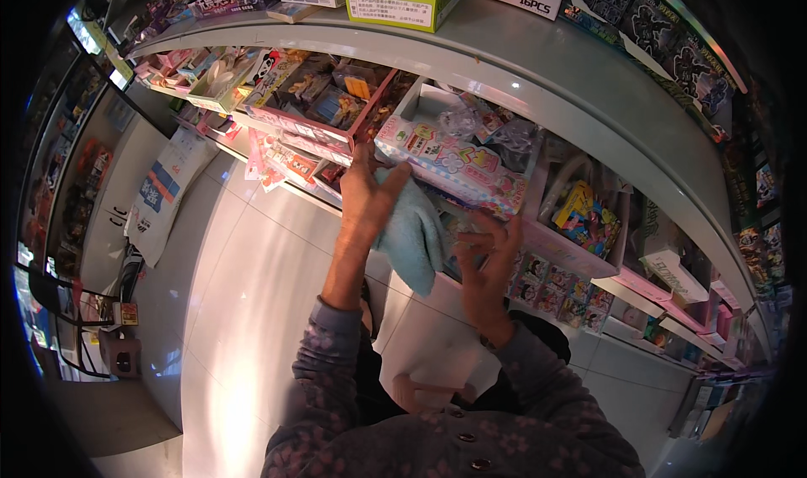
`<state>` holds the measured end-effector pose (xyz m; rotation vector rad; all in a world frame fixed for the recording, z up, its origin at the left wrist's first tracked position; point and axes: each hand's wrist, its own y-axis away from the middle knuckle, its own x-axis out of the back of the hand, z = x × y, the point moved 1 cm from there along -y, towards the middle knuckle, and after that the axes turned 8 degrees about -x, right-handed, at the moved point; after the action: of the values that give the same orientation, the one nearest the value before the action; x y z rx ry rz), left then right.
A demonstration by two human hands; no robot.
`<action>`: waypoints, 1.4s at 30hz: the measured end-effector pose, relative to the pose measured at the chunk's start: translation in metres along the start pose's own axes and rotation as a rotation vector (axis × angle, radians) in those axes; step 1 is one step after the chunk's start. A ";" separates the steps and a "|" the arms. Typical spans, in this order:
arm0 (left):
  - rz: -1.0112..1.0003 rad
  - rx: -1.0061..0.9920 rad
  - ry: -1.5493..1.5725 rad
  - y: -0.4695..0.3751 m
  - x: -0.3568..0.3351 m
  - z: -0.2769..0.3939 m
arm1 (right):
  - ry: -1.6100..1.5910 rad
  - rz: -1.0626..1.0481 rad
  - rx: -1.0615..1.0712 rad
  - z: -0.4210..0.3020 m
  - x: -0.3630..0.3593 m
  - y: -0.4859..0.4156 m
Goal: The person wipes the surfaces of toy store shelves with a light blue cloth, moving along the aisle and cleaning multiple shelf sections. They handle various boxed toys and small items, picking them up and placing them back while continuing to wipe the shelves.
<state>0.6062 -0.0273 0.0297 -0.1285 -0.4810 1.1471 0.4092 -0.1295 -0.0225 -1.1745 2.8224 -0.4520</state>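
Observation:
A light blue cloth hangs from my left hand, which grips it beside the left front corner of a printed cardboard display box. The box is pink, white and blue, sits on a shelf and holds clear plastic packets. My right hand has its fingers spread, with the fingertips at the box's lower right front corner. Whether they press on the box is hard to tell. No object shows in that hand.
A curved upper shelf with toy boxes overhangs this row. Left of the display box stands a red-edged box of small toys; at right, a pink bin. A white sack leans at left. A pinkish stool is below me.

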 end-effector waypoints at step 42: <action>0.083 -0.402 -0.363 0.033 0.046 0.074 | 0.615 0.071 0.569 -0.037 0.040 -0.042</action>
<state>0.5611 0.0169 0.0976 -0.2926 -1.0358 1.1470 0.4041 -0.1764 0.0274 -0.9138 2.8113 -1.7212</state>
